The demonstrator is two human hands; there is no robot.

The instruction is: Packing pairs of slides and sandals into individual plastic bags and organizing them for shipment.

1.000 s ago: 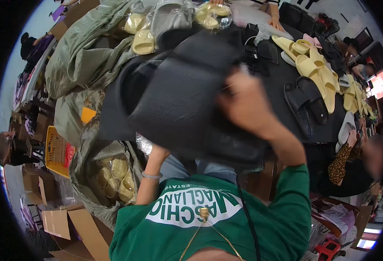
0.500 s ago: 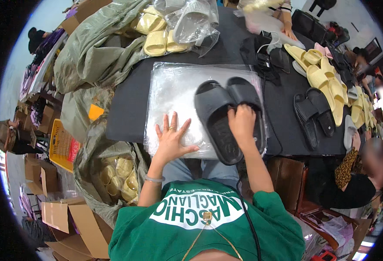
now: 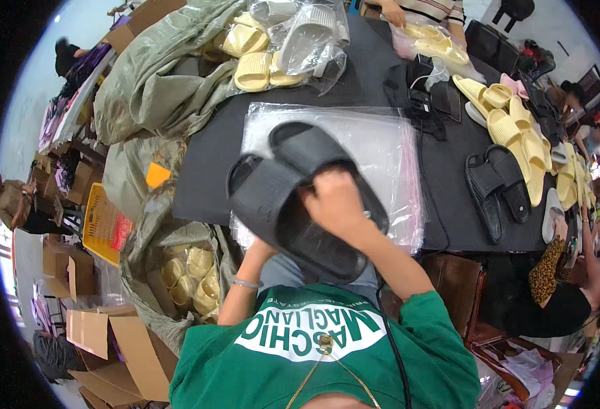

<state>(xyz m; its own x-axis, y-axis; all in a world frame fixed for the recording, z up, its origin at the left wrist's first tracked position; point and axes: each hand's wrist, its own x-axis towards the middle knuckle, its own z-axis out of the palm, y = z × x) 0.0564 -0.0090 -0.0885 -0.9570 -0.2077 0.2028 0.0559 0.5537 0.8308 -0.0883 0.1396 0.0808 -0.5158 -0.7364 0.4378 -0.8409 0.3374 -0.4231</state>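
Observation:
A pair of black slide sandals (image 3: 262,198) is held tilted over a stack of clear plastic bags (image 3: 388,150). My right hand (image 3: 337,204), slightly smeared by motion, grips the pair where the two slides meet, its fingers closed on the inner edges. My left hand (image 3: 264,249) is beneath the nearer slide; only the wrist and a bit of the hand show, and its fingers are hidden. The bags lie flat on the black-covered table (image 3: 208,163) in front of me.
Bagged cream slides (image 3: 252,71) lie at the far left beside a grey-green sack (image 3: 157,102). Another sack (image 3: 136,273) with cream slides stands low left. Black slides (image 3: 494,191) and a row of yellow slides (image 3: 518,136) lie right. Another person's hand (image 3: 393,13) holds wrapped yellow slides across the table.
My right hand has lifted the black slides and swung them left, tilting them. My left hand, spread on the bags before, is now under the pair. The person across has raised wrapped yellow slides.

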